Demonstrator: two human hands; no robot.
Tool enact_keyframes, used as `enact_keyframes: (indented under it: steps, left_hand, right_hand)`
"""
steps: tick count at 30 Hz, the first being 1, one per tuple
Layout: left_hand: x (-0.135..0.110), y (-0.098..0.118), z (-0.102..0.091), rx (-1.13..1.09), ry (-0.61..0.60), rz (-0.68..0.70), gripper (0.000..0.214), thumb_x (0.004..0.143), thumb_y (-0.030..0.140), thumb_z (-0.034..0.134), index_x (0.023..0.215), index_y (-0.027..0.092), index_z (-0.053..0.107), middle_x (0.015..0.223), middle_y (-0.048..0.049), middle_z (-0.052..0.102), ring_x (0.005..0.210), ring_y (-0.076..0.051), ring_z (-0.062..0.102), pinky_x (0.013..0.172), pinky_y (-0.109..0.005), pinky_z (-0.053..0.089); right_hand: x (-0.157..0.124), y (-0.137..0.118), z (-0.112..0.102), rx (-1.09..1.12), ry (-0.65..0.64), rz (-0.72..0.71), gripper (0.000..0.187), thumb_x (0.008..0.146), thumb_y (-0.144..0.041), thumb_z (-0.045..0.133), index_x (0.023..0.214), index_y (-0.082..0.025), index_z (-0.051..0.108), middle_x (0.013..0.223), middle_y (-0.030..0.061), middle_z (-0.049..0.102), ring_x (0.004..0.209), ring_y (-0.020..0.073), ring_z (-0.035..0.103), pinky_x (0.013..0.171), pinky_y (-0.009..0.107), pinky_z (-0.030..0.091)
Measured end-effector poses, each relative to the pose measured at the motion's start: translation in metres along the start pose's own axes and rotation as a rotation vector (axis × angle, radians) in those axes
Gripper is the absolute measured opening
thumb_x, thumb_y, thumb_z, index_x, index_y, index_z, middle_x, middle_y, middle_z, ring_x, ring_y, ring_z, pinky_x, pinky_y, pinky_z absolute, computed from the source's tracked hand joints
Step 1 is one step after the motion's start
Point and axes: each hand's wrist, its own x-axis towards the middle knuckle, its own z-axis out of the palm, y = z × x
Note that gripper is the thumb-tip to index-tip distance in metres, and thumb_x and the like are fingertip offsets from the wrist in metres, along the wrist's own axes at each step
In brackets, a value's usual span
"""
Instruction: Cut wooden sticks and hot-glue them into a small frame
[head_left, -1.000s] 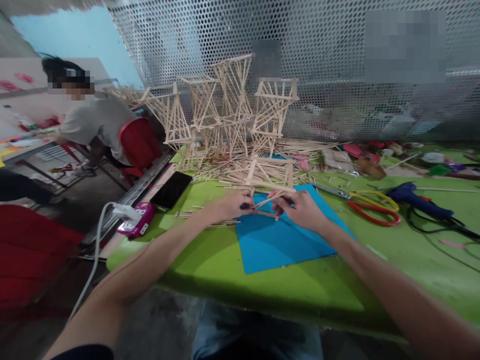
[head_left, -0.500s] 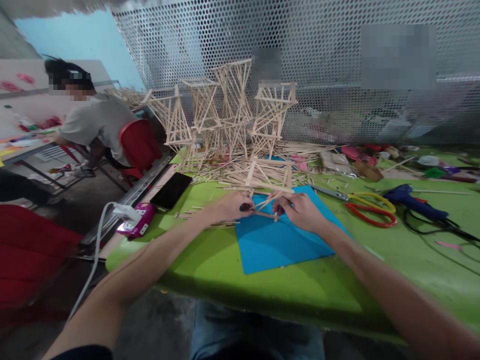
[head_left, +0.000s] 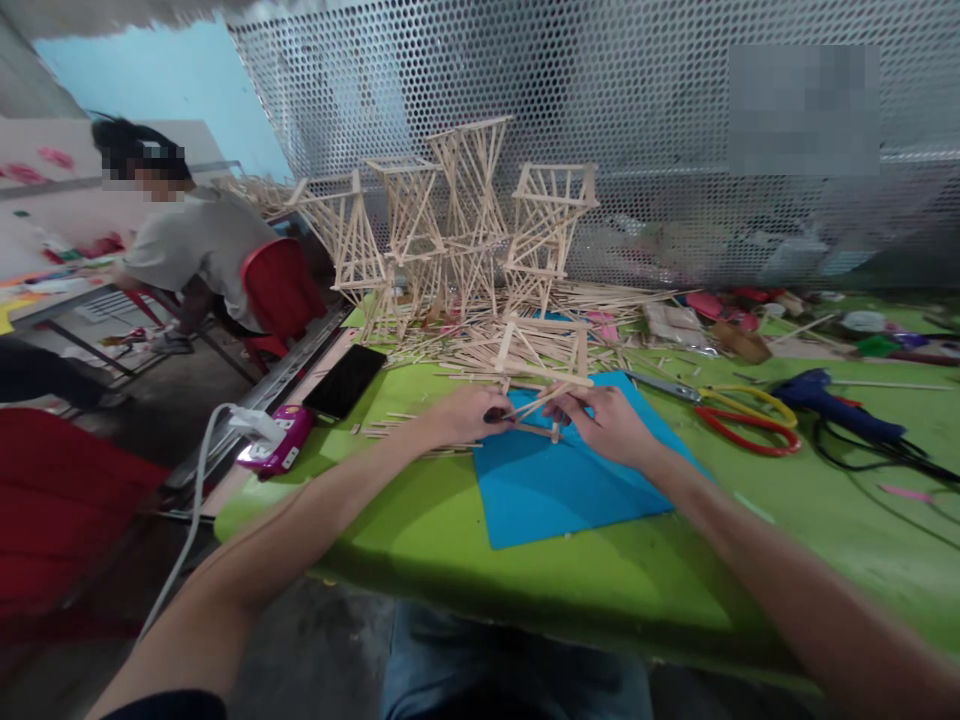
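Note:
A small frame of pale wooden sticks (head_left: 541,375) stands tilted between my two hands, over a blue sheet (head_left: 555,500). My left hand (head_left: 469,414) is closed, its fingertips pinching the frame's left side. On the right side, my right hand (head_left: 606,422) pinches the frame near its crossing sticks with thumb and forefinger. A short stick end pokes out below the right fingers. Just behind lies a heap of loose wooden sticks (head_left: 469,345), partly hidden by the frame. More thin sticks (head_left: 397,428) lie by my left wrist.
Several wooden stick towers (head_left: 469,190) stand at the back before a perforated metal screen (head_left: 645,110). To the right are scissors (head_left: 750,420) and a blue glue gun (head_left: 840,405) with its cord. A phone (head_left: 345,382) and purple power strip (head_left: 281,440) lie left. A person (head_left: 210,240) sits beyond.
My hands keep their grip on the stick frame, with only slight finger movement. The whole view has shifted a little, so everything sits slightly farther right.

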Motion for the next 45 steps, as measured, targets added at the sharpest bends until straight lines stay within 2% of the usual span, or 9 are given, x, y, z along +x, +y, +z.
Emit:
enact_keyframes:
  steps: [6,10,15,21,24,31,39,45]
  left_hand:
    - [-0.001,0.000,0.001,0.018,0.032,0.008,0.021,0.095,0.035,0.063,0.105,0.022,0.075,0.100,-0.0031,0.074,0.083,-0.017,0.065,0.075,-0.028,0.045]
    - [-0.003,0.001,0.000,-0.024,0.018,-0.016,0.019,0.094,0.033,0.062,0.105,0.023,0.074,0.101,-0.0022,0.074,0.084,-0.016,0.064,0.074,-0.027,0.045]
    - [-0.004,-0.001,-0.002,-0.065,-0.010,-0.029,0.017,0.095,0.032,0.062,0.102,0.022,0.073,0.100,-0.0024,0.074,0.085,-0.016,0.065,0.076,-0.027,0.046]
    - [-0.003,-0.006,-0.004,-0.099,-0.046,-0.030,0.024,0.096,0.037,0.062,0.110,0.022,0.074,0.105,-0.0046,0.072,0.088,-0.018,0.064,0.077,-0.028,0.046]
    - [-0.003,-0.007,-0.005,-0.093,-0.060,-0.032,0.026,0.097,0.040,0.061,0.108,0.022,0.075,0.108,-0.0060,0.070,0.091,-0.019,0.063,0.078,-0.029,0.045]
    - [-0.002,-0.011,-0.002,-0.111,-0.050,-0.005,0.021,0.097,0.035,0.063,0.106,0.020,0.074,0.108,-0.0058,0.072,0.092,-0.018,0.065,0.084,-0.028,0.047]
    - [-0.002,-0.012,0.000,-0.104,-0.025,-0.031,0.029,0.097,0.044,0.063,0.107,0.019,0.074,0.108,-0.0068,0.072,0.094,-0.020,0.065,0.085,-0.030,0.048]
    - [-0.001,-0.010,0.000,-0.122,-0.037,-0.045,0.028,0.097,0.043,0.063,0.107,0.020,0.075,0.108,-0.0063,0.073,0.094,-0.020,0.065,0.083,-0.030,0.048]
  right_hand:
    - [-0.001,-0.001,0.000,-0.035,0.018,0.022,0.035,0.103,-0.038,0.048,0.089,-0.022,0.076,0.093,0.0041,0.081,0.080,0.0196,0.075,0.078,0.031,0.057]
    - [-0.004,0.000,-0.005,0.059,0.135,0.048,0.027,0.101,-0.038,0.054,0.103,-0.021,0.075,0.089,0.0049,0.080,0.074,0.0188,0.073,0.069,0.029,0.057]
    - [-0.005,-0.003,-0.010,0.125,0.212,0.003,0.023,0.099,-0.038,0.059,0.094,-0.021,0.074,0.090,0.0052,0.079,0.071,0.0173,0.071,0.065,0.027,0.056]
    - [-0.005,-0.002,-0.009,0.073,0.222,0.003,0.024,0.099,-0.037,0.058,0.093,-0.021,0.074,0.083,0.0045,0.078,0.069,0.0176,0.071,0.066,0.028,0.057]
    - [-0.005,-0.001,-0.009,0.037,0.237,0.004,0.023,0.098,-0.035,0.059,0.091,-0.020,0.076,0.079,0.0042,0.077,0.070,0.0184,0.072,0.065,0.028,0.055]
    - [-0.003,0.006,-0.006,0.099,0.251,0.073,0.021,0.095,-0.030,0.057,0.090,-0.019,0.074,0.083,0.0053,0.078,0.066,0.0165,0.069,0.062,0.027,0.055]
    - [0.000,0.014,-0.004,0.190,0.276,0.105,0.024,0.093,-0.029,0.056,0.102,-0.019,0.076,0.084,0.0051,0.078,0.073,0.0182,0.071,0.063,0.027,0.056]
    - [0.005,0.014,-0.002,0.246,0.298,0.146,0.026,0.093,-0.035,0.058,0.101,-0.018,0.076,0.077,0.0046,0.075,0.060,0.0159,0.065,0.057,0.027,0.054]
